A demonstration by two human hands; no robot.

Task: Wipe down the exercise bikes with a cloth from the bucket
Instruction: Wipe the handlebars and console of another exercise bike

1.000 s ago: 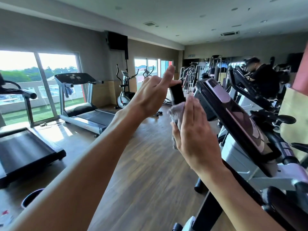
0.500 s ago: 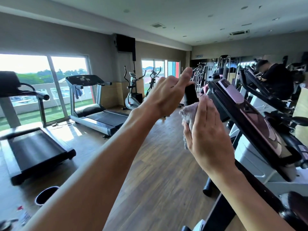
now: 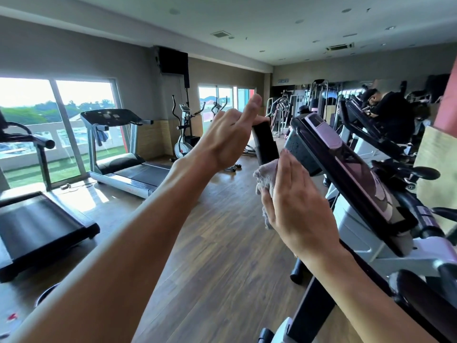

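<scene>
left hand [image 3: 227,137]: thumb and fingers pinch black handlebar grip [image 3: 265,143] | right hand [image 3: 300,209]: flat fingers press grey cloth [image 3: 265,175] against grip's lower end | exercise bike console [image 3: 346,169] just right of right hand

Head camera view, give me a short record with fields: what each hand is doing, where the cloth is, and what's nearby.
left hand: holds the top of a black handlebar grip
right hand: flat fingers press the cloth against the grip's lower end
bike console: right of the hands, tilted
treadmill: by the window, left
bucket: not clearly visible
</scene>
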